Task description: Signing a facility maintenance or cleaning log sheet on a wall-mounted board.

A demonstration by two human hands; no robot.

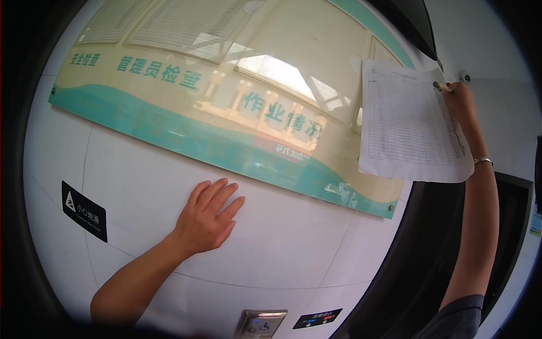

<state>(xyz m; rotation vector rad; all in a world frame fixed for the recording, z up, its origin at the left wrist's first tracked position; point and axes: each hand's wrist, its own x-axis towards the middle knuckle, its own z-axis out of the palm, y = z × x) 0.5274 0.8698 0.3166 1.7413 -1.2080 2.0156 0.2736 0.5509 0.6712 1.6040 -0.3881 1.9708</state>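
My left hand [207, 216] rests against the white tiled wall [279, 250], fingers spread, just under the lower edge of a glossy notice board [178, 131]. It holds nothing. My right hand [460, 101] is raised at the upper right, its fingers closed on a short, thin pen-like object [442, 87]. Beside that hand, a white paper sheet with a printed table [413, 123] hangs in front of the board's right end. Its right margin looks crumpled. Whether my right hand also grips the sheet's edge I cannot tell.
Paper sheets [186, 29] sit in frames on the board, which reflects bright windows. A black warning sign [84, 212] is on the wall at left. Low down are a metal button panel [262, 325] and a small black sign [317, 318]. A dark doorway [427, 250] opens at right.
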